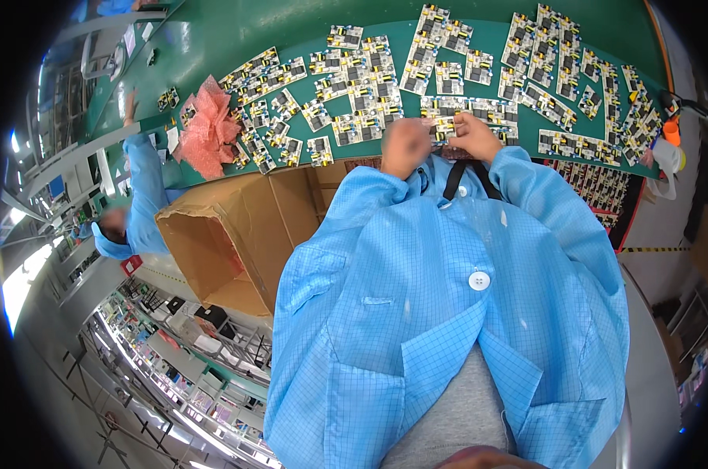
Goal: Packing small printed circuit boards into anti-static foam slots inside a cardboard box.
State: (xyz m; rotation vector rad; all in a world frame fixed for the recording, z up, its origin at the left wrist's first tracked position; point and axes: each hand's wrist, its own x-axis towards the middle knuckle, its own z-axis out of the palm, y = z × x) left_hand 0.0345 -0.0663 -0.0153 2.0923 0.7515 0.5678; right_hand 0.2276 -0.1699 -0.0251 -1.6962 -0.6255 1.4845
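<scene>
Close to my body, at the near edge of the green table point(322, 173), a small circuit board point(443, 129) with yellow and black parts is between my hands. The fingers of my right hand point(477, 137) pinch its right end. At its left end is my left hand point(405, 145), closed, though its fingers are smeared and hard to make out. Just beyond my hands lies a row of similar circuit boards point(487, 109). More boards point(369, 94) are laid in groups to the left, and others point(549, 47) to the far right.
Pink bubble wrap point(205, 129) lies at the table's left. An open cardboard box point(244, 227) stands below it. Another person in blue point(141, 172) reaches over the table at far left. Boards in a rack point(592, 187) sit under the right edge, near an orange-tipped bottle point(670, 133).
</scene>
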